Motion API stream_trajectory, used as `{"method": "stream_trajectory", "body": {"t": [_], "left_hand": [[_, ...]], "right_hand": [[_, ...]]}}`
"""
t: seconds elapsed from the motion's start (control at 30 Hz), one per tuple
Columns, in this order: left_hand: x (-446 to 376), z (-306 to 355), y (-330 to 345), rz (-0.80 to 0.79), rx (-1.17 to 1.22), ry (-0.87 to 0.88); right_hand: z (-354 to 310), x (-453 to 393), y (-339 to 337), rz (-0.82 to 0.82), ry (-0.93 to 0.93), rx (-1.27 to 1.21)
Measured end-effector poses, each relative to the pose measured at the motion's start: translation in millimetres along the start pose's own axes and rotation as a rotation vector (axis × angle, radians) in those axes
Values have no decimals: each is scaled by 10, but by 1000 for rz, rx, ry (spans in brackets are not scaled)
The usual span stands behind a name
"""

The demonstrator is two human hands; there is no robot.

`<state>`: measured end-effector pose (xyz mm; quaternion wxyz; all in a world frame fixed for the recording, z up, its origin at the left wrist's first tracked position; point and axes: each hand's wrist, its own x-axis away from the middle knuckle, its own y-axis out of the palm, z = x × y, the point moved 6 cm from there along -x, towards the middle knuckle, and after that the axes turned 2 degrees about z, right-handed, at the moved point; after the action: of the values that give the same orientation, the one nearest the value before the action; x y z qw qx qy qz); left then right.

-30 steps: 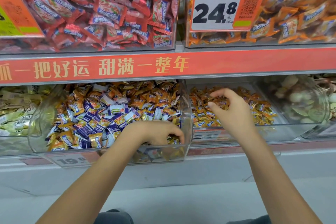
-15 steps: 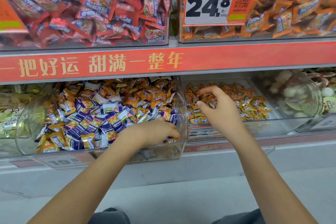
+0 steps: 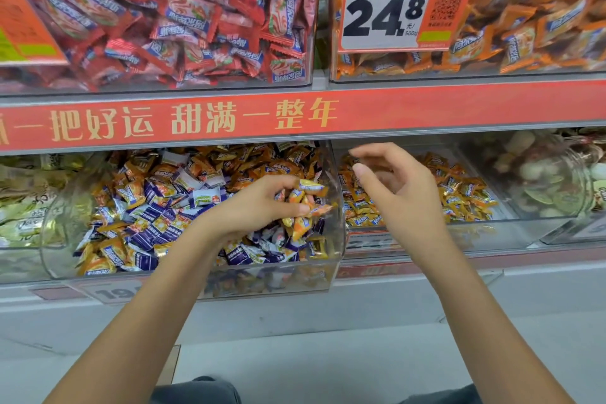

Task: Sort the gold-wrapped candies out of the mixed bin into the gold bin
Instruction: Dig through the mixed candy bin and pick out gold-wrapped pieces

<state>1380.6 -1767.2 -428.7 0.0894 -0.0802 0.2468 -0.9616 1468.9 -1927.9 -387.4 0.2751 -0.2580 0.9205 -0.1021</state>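
Clutching a loose bunch of gold-wrapped candies [image 3: 303, 203] in the left hand [image 3: 259, 207], above the right front corner of the mixed bin [image 3: 337, 233], hard against its clear side wall. Counting at least four wrappers in that grip, perhaps five or six; overlapping foil, so no firmer tally. Held only at the fingertips, with several pieces sticking out or hanging below: likely to shed one or two on the way across, either back into the mix or onto the shelf lip between bins. Also worth fearing: a purple-and-white piece caught up in the bunch, since blue print shows on one wrapper, though cannot tell whether a stray or just the gold sort's label.

Hovering over the gold bin [image 3: 485, 223] just to the right, the right hand [image 3: 396, 187]: fingers loosely spread, nothing held, blurred at the tips. Risk of a clash between two hands crowding the same divider, or a knock against the wall scattering the bunch.

Beyond count otherwise: many gold and purple pieces heaped in the mixed bin, a thinner layer of gold in its neighbour. Two hands, two task bins, one price card [image 3: 387, 6] above, red banner [image 3: 295, 115] along the shelf edge.
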Motion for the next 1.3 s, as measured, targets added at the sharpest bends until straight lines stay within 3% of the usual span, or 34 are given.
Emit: {"method": "stream_trajectory", "body": {"t": [0.1, 0.2, 0.3, 0.4, 0.5, 0.77, 0.93, 1.13, 1.3], "left_hand": [[20, -22, -69, 58, 65, -17], [50, -17, -103, 90, 108, -20], [78, 39, -102, 93, 119, 8], [100, 91, -85, 106, 188, -7], [117, 89, -42, 125, 385, -66], [180, 8, -37, 16, 996, -184], [239, -30, -77, 18, 1180, -209], [195, -180, -174, 242, 956, -230], [200, -203, -212, 293, 252, -196]], "right_hand": [[-193, 53, 216, -227, -166, 119], [-210, 94, 505, -460, -260, 434], [-245, 109, 701, -432, -390, 715], [-240, 127, 821, -349, -454, 805], [-224, 103, 830, -269, -461, 787], [-244, 108, 812, -335, -381, 681], [-217, 66, 805, -308, -347, 639], [-156, 70, 749, -240, -265, 434], [-219, -12, 613, -183, -118, 117]]}}
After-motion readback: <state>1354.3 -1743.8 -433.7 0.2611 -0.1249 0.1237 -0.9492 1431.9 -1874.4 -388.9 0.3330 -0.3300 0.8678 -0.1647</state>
